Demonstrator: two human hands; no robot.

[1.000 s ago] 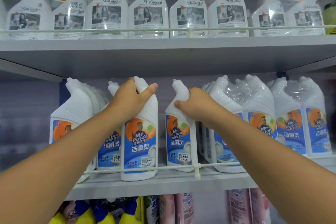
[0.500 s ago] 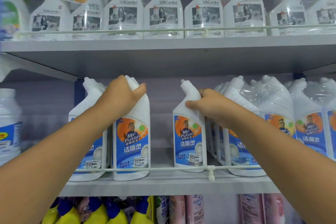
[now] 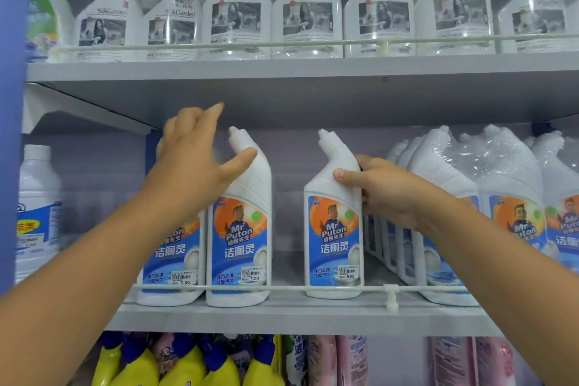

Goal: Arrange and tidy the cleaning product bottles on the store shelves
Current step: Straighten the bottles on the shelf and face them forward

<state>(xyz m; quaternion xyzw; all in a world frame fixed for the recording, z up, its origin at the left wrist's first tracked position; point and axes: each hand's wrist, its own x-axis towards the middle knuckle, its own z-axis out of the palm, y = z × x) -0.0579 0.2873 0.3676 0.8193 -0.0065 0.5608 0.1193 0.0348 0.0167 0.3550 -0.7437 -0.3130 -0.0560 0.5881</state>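
Where my left forearm crosses the middle shelf (image 3: 282, 316), it hides most of the leftmost toilet-cleaner bottle (image 3: 175, 260), and its neck is blurred behind my left hand (image 3: 194, 153). I see that hand loosened, fingers spread, only the thumb resting against the second bottle (image 3: 241, 229); half a second ago it was wrapped over that bottle's top. My right hand (image 3: 385, 194) grasps the third bottle (image 3: 333, 229) at the shoulder, as before, upright behind the wire rail (image 3: 282, 287). Shrink-wrapped packs (image 3: 470, 172) at right are cut off.
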